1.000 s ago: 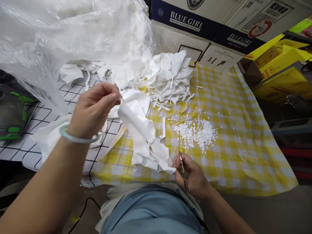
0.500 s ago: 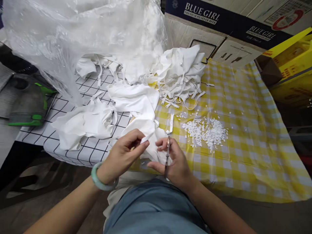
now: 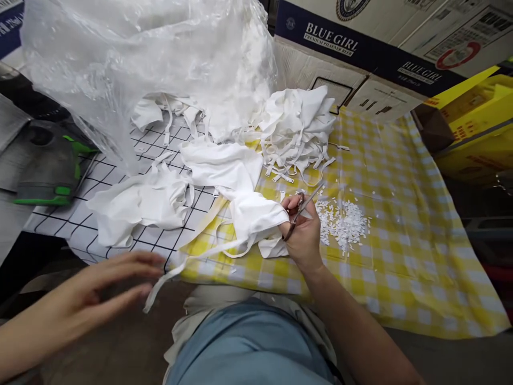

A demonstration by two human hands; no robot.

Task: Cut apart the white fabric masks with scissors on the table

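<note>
My right hand (image 3: pixel 302 232) is closed on a pair of small scissors (image 3: pixel 308 203), whose blades point up and away to the right. Its thumb and fingers also meet the edge of a white cloth garment (image 3: pixel 256 211); whether they pinch it is hard to tell. From that garment a long white strap (image 3: pixel 196 258) trails left over the table edge. My left hand (image 3: pixel 116 289) is in the air at the left, slightly blurred, fingers stretched out, with the strap's loose end just beyond its thumb tip.
Small white cut pieces (image 3: pixel 347 222) lie heaped on the yellow checked cloth (image 3: pixel 401 256). Behind are a pile of white strapped garments (image 3: pixel 296 123) and a large clear plastic bag (image 3: pixel 160 53). Another white garment (image 3: pixel 140 203) lies left; cardboard boxes (image 3: pixel 332 64) stand at the back.
My left hand has moved left and opened, letting go of the white strip it pinched. The strap now stretches out to the left. My right hand has shifted right and up with the scissors.
</note>
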